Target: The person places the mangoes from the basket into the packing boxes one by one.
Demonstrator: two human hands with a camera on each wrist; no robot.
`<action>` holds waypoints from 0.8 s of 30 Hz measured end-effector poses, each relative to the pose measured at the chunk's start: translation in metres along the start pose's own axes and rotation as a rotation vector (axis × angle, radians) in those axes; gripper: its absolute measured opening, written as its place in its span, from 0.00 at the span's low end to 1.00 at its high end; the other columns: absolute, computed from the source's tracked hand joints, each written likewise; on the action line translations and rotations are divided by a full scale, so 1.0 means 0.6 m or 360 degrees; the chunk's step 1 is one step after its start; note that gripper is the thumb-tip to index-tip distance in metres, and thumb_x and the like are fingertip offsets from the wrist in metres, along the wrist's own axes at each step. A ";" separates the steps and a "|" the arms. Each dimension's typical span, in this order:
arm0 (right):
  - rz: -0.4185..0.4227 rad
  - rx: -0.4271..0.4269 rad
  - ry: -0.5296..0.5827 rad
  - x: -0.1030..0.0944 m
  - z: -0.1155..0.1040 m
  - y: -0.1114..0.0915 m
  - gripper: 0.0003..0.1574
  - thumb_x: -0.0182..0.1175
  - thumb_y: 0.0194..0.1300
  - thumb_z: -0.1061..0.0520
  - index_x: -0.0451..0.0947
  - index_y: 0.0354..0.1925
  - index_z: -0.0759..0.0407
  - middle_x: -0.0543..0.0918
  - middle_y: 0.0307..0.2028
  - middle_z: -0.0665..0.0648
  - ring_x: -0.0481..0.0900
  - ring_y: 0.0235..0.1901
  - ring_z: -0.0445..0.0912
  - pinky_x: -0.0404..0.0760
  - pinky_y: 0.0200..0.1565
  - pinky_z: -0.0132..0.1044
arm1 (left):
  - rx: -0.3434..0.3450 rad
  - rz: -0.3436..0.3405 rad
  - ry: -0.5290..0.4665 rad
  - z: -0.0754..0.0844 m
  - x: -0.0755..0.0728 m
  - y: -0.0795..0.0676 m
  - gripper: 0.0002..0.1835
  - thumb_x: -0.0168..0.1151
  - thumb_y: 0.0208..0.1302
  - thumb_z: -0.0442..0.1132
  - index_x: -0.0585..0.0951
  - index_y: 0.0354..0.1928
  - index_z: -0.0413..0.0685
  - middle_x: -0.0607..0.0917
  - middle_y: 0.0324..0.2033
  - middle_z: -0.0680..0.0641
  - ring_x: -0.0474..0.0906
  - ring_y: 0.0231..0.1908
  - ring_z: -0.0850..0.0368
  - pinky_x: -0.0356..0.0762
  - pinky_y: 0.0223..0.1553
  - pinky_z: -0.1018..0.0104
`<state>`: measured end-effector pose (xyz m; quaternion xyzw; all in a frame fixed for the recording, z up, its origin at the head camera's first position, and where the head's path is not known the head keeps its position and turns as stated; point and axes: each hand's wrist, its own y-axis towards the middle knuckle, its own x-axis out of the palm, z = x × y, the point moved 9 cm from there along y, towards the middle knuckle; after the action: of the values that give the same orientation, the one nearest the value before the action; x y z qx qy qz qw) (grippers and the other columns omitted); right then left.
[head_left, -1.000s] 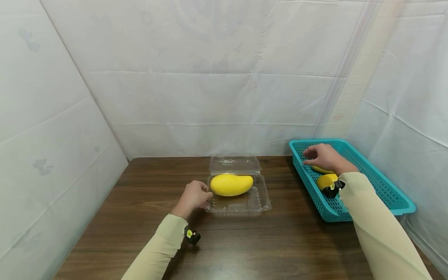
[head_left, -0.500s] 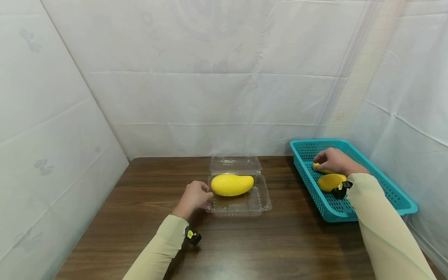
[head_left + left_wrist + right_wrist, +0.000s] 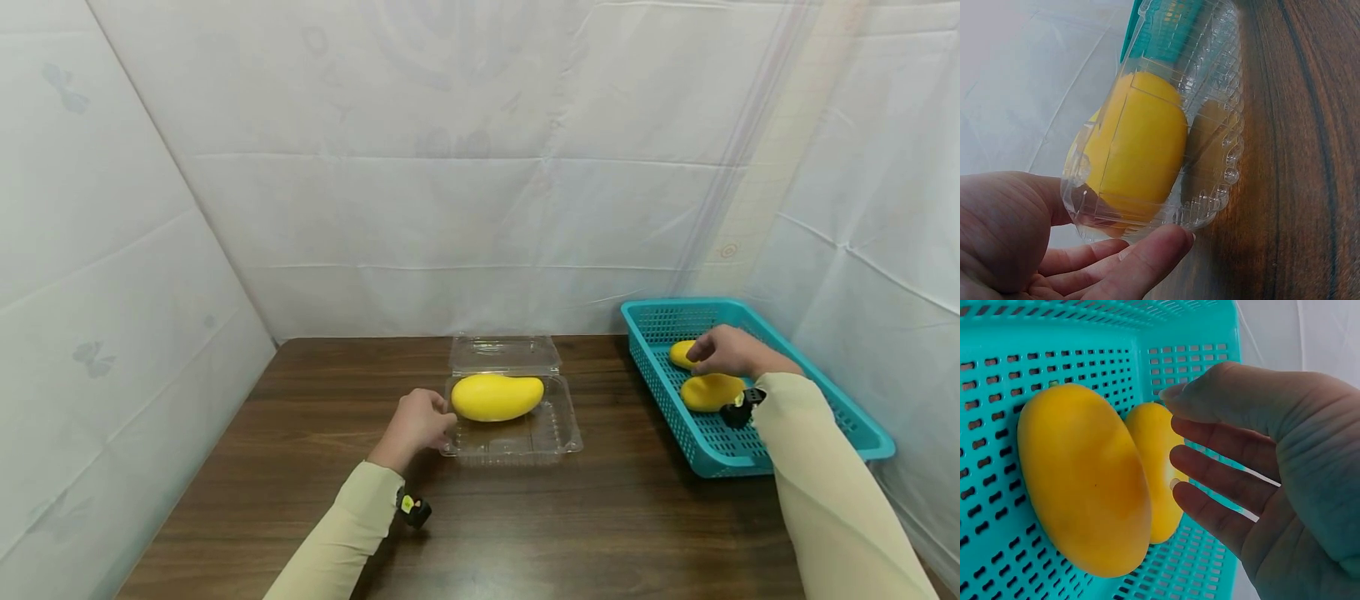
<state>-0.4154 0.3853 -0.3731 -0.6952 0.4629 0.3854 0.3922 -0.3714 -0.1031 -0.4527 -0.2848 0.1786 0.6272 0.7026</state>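
My left hand pinches the left edge of a clear plastic clamshell box, whose lid is folded back. Inside the box lies one yellow mango, also seen through the plastic wall in the left wrist view. Over a teal basket, my right hand hovers with fingers loosely bent and nothing in its grasp. Two more mangoes rest in that basket: the nearer mango, and a farther mango close to my fingertips. In the head view the hand partly hides the farther mango.
The box stands on a dark wooden table, and the basket is at the table's right side. A white cloth hangs behind and along both sides.
My right hand has drawn a little right and toward me over the basket, uncovering more of both mangoes. The left hand and the box stay put.
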 end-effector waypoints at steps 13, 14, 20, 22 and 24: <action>-0.0074 0.0097 0.0012 0.012 0.033 0.001 0.24 0.65 0.65 0.61 0.81 0.56 0.73 0.82 0.54 0.76 0.83 0.49 0.61 0.88 0.47 0.52 | 0.0002 -0.0007 0.0006 0.006 0.000 -0.003 0.08 0.65 0.65 0.34 0.77 0.28 0.42 0.83 0.26 0.44 0.86 0.20 0.58 0.87 0.26 0.66; -0.0075 0.0105 0.0018 0.013 0.035 0.001 0.24 0.65 0.65 0.61 0.81 0.56 0.73 0.82 0.55 0.76 0.83 0.50 0.61 0.88 0.48 0.53 | 0.0007 -0.0006 0.0010 0.006 0.000 -0.003 0.09 0.65 0.65 0.34 0.77 0.28 0.42 0.83 0.26 0.44 0.85 0.19 0.58 0.87 0.26 0.66; -0.0091 0.0116 0.0058 0.017 0.045 0.002 0.25 0.64 0.66 0.59 0.80 0.57 0.72 0.80 0.57 0.77 0.82 0.52 0.62 0.88 0.48 0.52 | 0.0016 -0.0001 0.0020 0.006 0.000 -0.003 0.09 0.65 0.65 0.34 0.77 0.28 0.42 0.82 0.25 0.45 0.85 0.19 0.58 0.87 0.26 0.66; -0.0100 0.0116 0.0068 0.018 0.048 0.003 0.26 0.64 0.66 0.59 0.80 0.58 0.73 0.80 0.57 0.77 0.82 0.51 0.61 0.88 0.48 0.51 | 0.0012 0.0000 0.0021 0.006 0.000 -0.003 0.09 0.65 0.65 0.34 0.78 0.28 0.42 0.82 0.25 0.45 0.85 0.20 0.58 0.87 0.26 0.66; -0.0108 0.0124 0.0075 0.019 0.050 0.001 0.26 0.64 0.66 0.58 0.79 0.58 0.73 0.80 0.57 0.77 0.82 0.50 0.59 0.88 0.48 0.50 | 0.0009 0.0000 0.0024 0.005 0.001 -0.003 0.09 0.66 0.65 0.34 0.77 0.28 0.42 0.81 0.25 0.45 0.85 0.20 0.58 0.87 0.27 0.66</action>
<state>-0.4182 0.4084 -0.3953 -0.7036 0.4629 0.3370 0.4208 -0.3696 -0.1008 -0.4501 -0.2874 0.1856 0.6245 0.7021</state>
